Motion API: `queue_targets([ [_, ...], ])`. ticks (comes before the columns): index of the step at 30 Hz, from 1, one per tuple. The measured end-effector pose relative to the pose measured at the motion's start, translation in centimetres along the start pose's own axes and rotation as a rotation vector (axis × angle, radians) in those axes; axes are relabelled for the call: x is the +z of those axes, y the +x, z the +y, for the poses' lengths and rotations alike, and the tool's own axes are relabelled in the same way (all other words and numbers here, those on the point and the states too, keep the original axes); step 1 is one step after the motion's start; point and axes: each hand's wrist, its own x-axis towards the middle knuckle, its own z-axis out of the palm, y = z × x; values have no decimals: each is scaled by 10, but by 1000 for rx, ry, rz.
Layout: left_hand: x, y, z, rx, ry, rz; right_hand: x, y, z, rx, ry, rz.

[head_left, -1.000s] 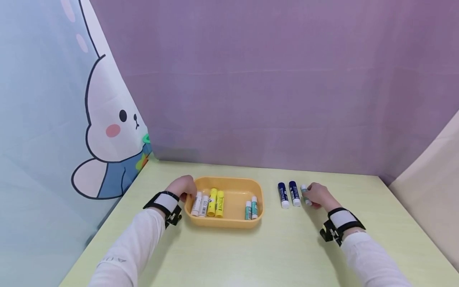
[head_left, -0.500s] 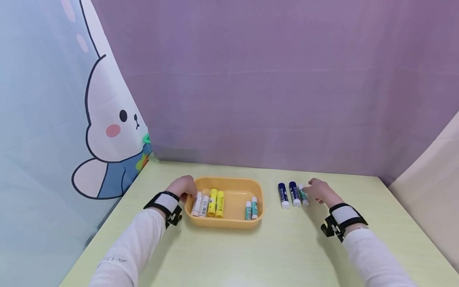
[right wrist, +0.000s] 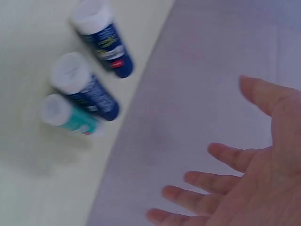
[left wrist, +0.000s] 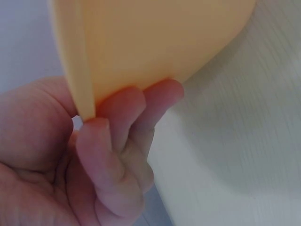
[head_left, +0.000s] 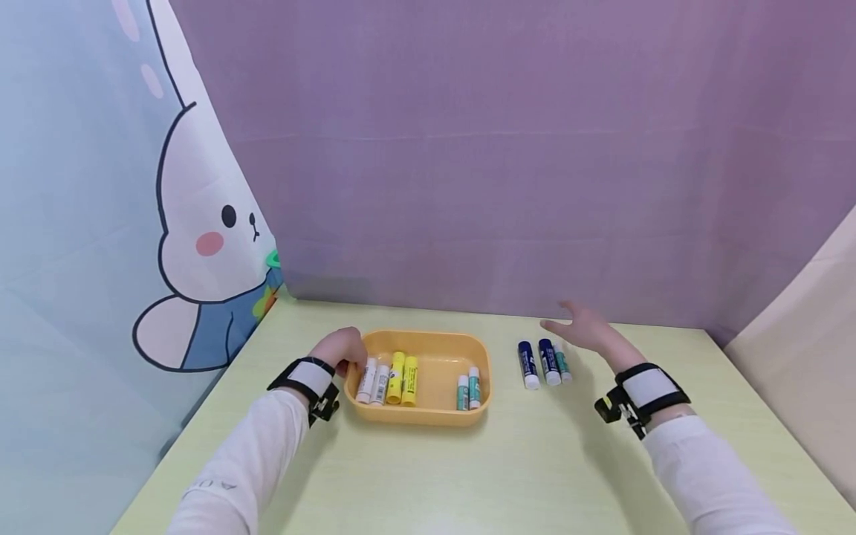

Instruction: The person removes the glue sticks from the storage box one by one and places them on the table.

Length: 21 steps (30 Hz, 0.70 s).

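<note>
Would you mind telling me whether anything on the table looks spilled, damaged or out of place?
Nothing stands out. Six sticks lie neatly in the yellow tray, whose rim the left hand grips. Two dark blue sticks and a teal stick lie side by side on the table, with the right hand open above them.

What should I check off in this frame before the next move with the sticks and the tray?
1. Left hand grips the yellow tray rim: ok.
2. Right hand holds nothing, fingers spread: ok.
3. Teal stick lies beside the two blue sticks on the table: ok.
4. Tray holds six sticks lying flat: ok.
5. Teal stick touching its blue neighbour: cannot tell.
</note>
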Motion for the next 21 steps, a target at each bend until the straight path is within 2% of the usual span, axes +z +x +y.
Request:
queue_targets([
  [4, 0, 0, 0, 0, 3, -2, -9, -3, -18, -33, -19, 52],
  [10, 0, 0, 2, 5, 8, 2, -17, -11, -46, -50, -26, 76],
  [21, 1, 2, 3, 1, -2, -2, -3, -8, -86, -131, 8, 132],
])
